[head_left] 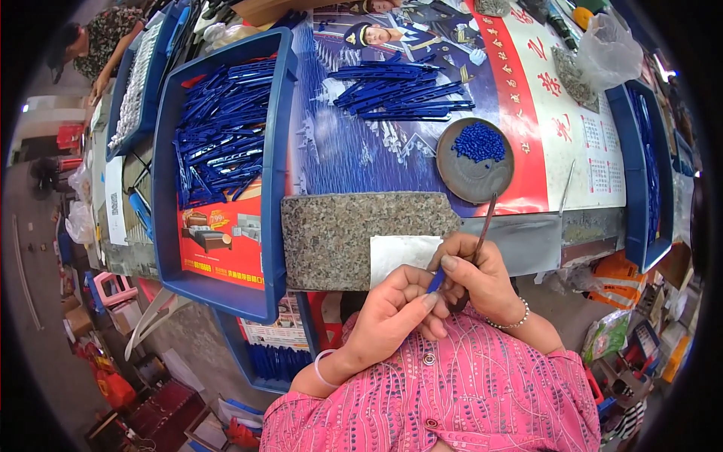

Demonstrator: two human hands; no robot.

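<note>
Close to my chest, both hands meet around a slender blue piece (436, 281), most of which the fingers cover. My left hand (395, 309) pinches it between thumb and fingers. Against it works my right hand (486, 282), closed around a thin dark reddish-brown stick (488, 223) that slants up toward the dish. Whether the right fingertips also grip the blue piece, I cannot tell. Just beyond the hands lies a speckled granite block (354, 233) with a folded white paper or cloth (399, 252) on it. A round shallow dish (474, 185) contains small blue pellets (480, 142).
Loose blue strips (403, 89) are heaped on the poster-covered table. At left, a blue tray (279, 151) is full of similar strips; another blue tray (639, 226) stands at right. A metal pick (566, 187) lies near the table edge. Another person (113, 45) is at the far left.
</note>
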